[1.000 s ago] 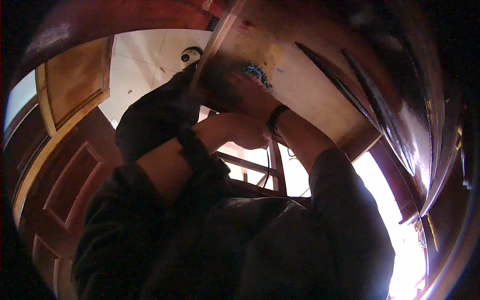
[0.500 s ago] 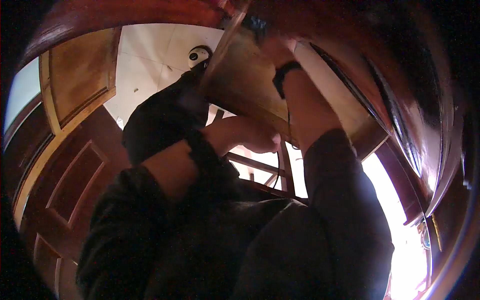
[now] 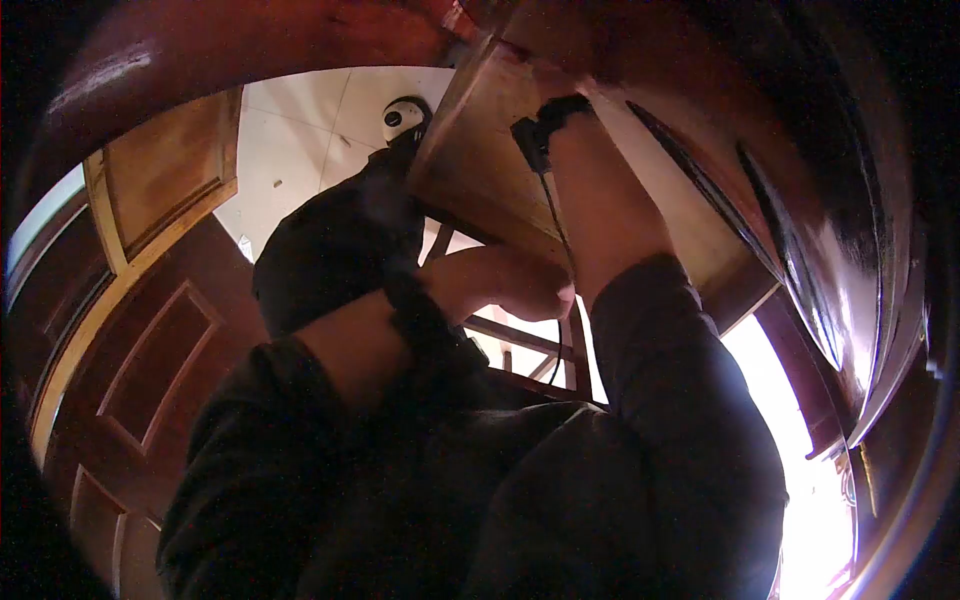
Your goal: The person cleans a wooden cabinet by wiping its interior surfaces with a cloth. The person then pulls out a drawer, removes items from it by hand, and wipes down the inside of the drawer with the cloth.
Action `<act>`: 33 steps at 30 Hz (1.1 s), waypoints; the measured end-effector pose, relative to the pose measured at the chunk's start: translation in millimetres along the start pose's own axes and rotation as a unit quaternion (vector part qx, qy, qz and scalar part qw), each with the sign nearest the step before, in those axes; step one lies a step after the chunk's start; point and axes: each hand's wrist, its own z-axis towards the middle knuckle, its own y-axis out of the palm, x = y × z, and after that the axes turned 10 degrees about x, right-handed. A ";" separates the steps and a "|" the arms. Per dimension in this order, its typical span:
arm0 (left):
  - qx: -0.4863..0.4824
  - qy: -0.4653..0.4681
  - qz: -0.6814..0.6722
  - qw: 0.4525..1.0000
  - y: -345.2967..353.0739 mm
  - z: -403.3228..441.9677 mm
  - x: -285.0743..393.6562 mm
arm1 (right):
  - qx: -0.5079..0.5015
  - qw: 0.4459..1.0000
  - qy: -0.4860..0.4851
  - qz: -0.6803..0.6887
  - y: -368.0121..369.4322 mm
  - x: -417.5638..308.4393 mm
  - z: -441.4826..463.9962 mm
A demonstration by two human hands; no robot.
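Observation:
My left hand [image 3: 515,285] is bent in front of my body with its fingers curled closed. Whatever it may grip is hidden. A thin black cable [image 3: 556,215] runs from the black wristband [image 3: 565,112] on my right wrist down past the left fingertips. My right hand [image 3: 560,82] reaches up beside a wooden panel [image 3: 480,165], under dark reddish-brown glossy wood [image 3: 640,40]. Its fingers are lost in shadow, so I cannot see what they touch. Another black band [image 3: 410,305] circles my left wrist.
At the left stands a dark panelled wooden door [image 3: 165,370] with a lighter frame. A round white object with a black spot [image 3: 403,118] sits on the pale tiled floor [image 3: 290,125]. Wooden bars [image 3: 520,335] show below my left hand. Bright light enters at the right.
My right hand has gone farther up into shadow, and its wristband now shows a black boxy part. My left hand has shifted slightly right and down, still curled.

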 end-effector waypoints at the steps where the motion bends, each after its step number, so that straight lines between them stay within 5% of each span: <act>1: 0.002 -0.013 -0.014 1.000 -1.5 -2.5 2.1 | -0.004 1.000 -0.002 0.008 1.7 -2.2 2.2; 8: -0.028 0.010 0.013 0.999 5.9 16.1 -5.8 | -0.045 0.993 0.011 0.109 4.0 -24.2 -10.1; 10: -0.007 0.015 0.010 1.000 2.5 10.8 0.9 | -0.026 0.970 0.069 0.233 3.8 -49.3 -31.9; 11: -0.036 0.060 0.044 0.997 10.9 14.7 -6.4 | 0.090 0.902 0.144 0.397 -0.3 -71.8 -55.7; 14: -0.102 0.183 0.115 0.971 30.8 26.3 -24.3 | 0.010 0.964 0.069 0.257 14.6 -85.6 -112.2; 16: -0.092 0.120 0.054 0.987 27.4 22.8 -18.7 | -0.120 0.971 -0.044 0.202 2.4 -87.9 -130.6; 19: -0.069 0.103 0.044 0.991 21.8 21.4 -20.4 | -0.252 0.917 -0.072 0.301 -30.9 -83.4 -121.4; 22: -0.044 0.053 0.054 0.996 12.1 10.5 -14.2 | -0.308 0.886 -0.155 0.310 -66.6 -86.8 -107.7; 25: -0.029 -0.007 0.032 0.999 18.0 7.8 -19.7 | -0.382 0.901 -0.179 0.100 -63.0 -63.4 -122.7; 29: -0.028 0.033 0.025 0.999 13.9 5.9 -16.8 | -0.120 0.953 -0.235 0.147 -119.0 -16.7 -172.4; 32: -0.033 0.024 0.017 0.999 18.2 9.1 -21.4 | -0.250 0.948 -0.194 -0.023 -142.2 32.5 -212.9; 33: -0.030 0.021 0.018 0.999 20.7 11.9 -24.2 | -0.272 0.957 -0.095 -0.020 -136.9 78.3 -245.6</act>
